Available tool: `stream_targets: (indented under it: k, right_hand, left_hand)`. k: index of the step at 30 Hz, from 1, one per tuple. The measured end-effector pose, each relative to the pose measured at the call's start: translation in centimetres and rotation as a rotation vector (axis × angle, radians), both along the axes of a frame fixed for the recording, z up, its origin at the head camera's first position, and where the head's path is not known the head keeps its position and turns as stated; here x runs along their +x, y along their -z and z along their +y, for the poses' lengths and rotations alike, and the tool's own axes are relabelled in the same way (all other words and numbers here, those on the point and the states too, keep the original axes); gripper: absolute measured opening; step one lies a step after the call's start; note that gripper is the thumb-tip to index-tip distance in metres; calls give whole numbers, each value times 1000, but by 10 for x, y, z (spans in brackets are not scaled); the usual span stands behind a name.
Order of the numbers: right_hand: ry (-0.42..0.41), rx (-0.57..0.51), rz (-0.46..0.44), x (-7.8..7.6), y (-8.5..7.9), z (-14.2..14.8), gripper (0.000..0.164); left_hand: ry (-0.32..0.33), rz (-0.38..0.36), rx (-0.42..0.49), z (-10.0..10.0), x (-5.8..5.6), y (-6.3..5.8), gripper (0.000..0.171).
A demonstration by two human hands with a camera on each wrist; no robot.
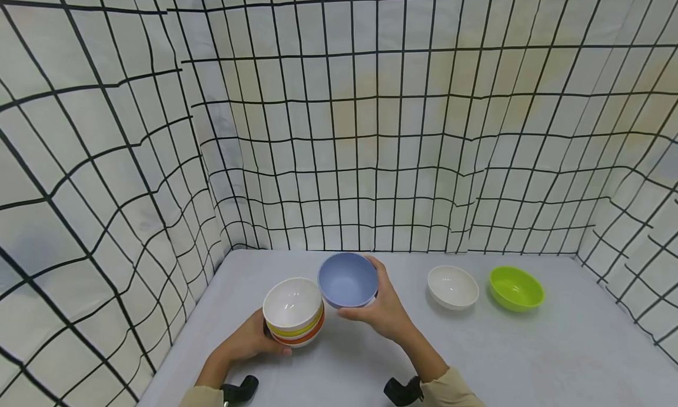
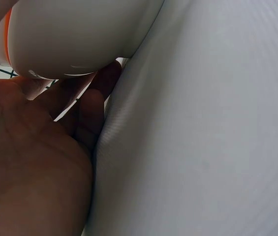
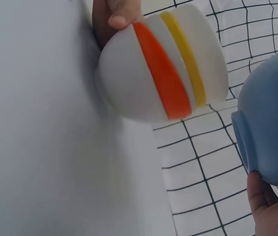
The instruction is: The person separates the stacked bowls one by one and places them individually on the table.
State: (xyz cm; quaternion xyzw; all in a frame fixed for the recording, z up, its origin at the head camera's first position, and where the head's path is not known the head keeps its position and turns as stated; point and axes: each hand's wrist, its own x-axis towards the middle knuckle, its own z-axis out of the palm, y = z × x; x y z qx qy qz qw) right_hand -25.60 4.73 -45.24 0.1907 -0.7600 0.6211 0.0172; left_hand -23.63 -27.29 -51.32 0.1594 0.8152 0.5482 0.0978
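Note:
My left hand (image 1: pixel 249 338) holds a nested stack of bowls (image 1: pixel 293 306) low on its side, thumb in front. A white bowl is uppermost in the stack, with yellow and orange rims below; in the right wrist view the orange rim (image 3: pixel 163 71) and yellow rim (image 3: pixel 184 56) show between white bowls. The stack's base is close over the table. With my right hand (image 1: pixel 389 313) I grip a blue bowl (image 1: pixel 348 279) by its right side, raised just right of the stack and tipped toward me. Its foot ring (image 3: pixel 242 142) shows in the right wrist view.
To the right on the white table (image 1: pixel 365 366), a white bowl (image 1: pixel 452 287) and a lime green bowl (image 1: pixel 516 289) stand side by side. White cloth walls with a black grid (image 1: pixel 377 136) enclose the table at the back and sides.

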Motion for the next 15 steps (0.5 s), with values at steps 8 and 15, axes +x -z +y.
stream_targets:
  k: [8,15]
  right_hand:
    - [51,45,-61,-1,15,20,118]
    - [123,111,-72,-10,27,35,119]
  left_hand:
    - [-7,-8,12,0,1,0,107]
    - [0,-10,21,0,1,1,107]
